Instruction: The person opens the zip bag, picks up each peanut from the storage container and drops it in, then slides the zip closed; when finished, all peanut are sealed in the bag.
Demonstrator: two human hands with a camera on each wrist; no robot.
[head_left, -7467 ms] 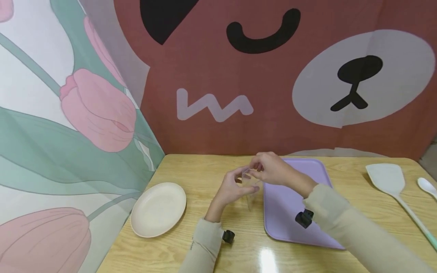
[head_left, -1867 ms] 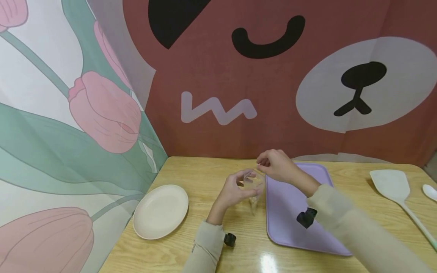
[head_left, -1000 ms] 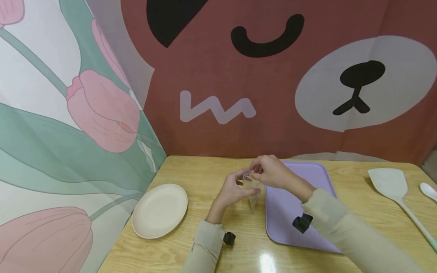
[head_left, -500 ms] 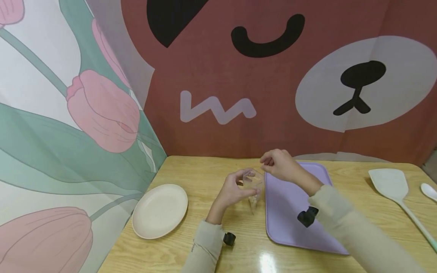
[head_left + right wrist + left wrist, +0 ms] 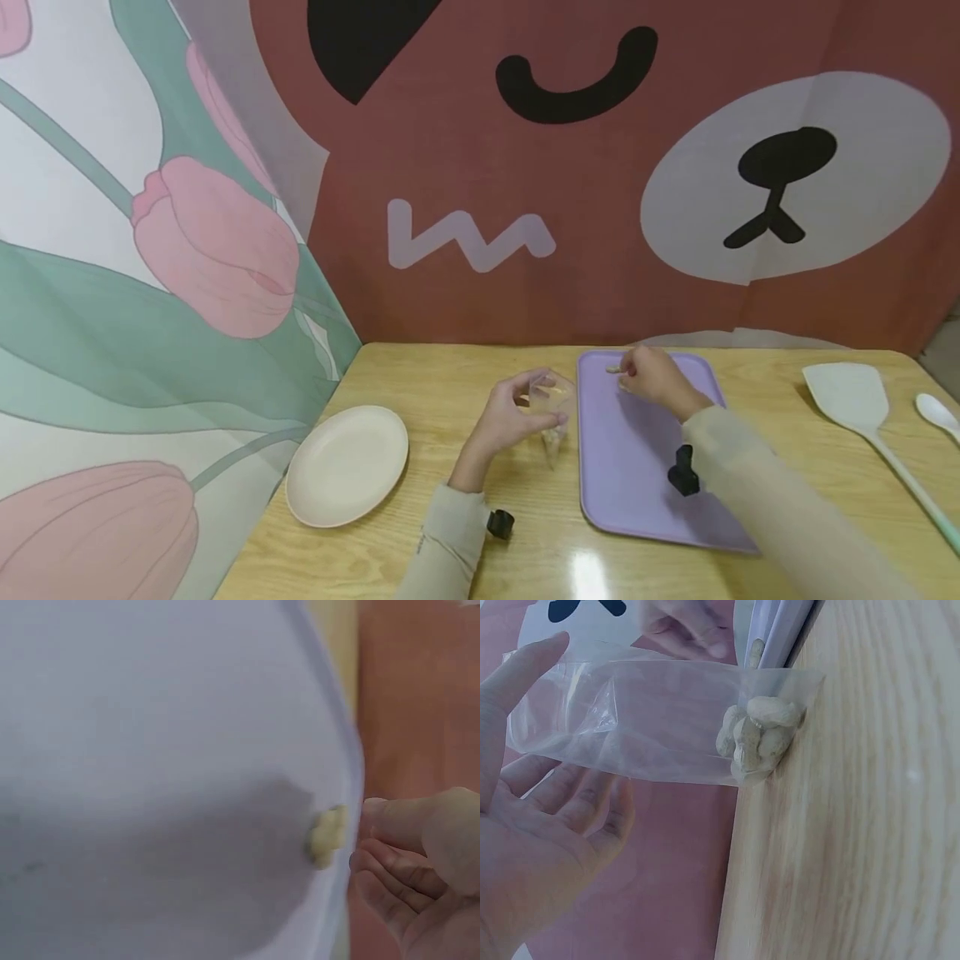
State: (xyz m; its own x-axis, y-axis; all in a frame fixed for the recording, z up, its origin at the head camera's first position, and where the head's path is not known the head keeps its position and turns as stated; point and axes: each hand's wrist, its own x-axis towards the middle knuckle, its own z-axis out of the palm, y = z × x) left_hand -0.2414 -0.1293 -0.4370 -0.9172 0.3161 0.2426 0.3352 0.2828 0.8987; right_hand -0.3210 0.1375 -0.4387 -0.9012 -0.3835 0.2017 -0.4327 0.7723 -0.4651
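My left hand (image 5: pixel 513 417) holds the upper part of a clear plastic bag (image 5: pixel 667 712), thumb on one side and fingers on the other. The bag hangs with its bottom at the table, and several unshelled peanuts (image 5: pixel 761 735) sit in its lower end. Over the far left of the lilac tray (image 5: pixel 630 483) is my right hand (image 5: pixel 656 379), thumb and fingertips slightly apart in the right wrist view. Beside those fingertips a peanut (image 5: pixel 613 369) lies on the tray; a blurred peanut cluster (image 5: pixel 328 836) shows there too. I see nothing between the fingertips.
A cream plate (image 5: pixel 347 467) stands at the left of the wooden table (image 5: pixel 540 550). Right of the tray lie a white spatula (image 5: pixel 851 400) with a long handle and a white spoon (image 5: pixel 937 410). A printed cloth (image 5: pixel 450 308) hangs behind the table.
My right hand, which was at the bag's mouth one second ago, has moved right and down to the tray's far left. A peanut is now visible there. The left hand keeps holding the bag.
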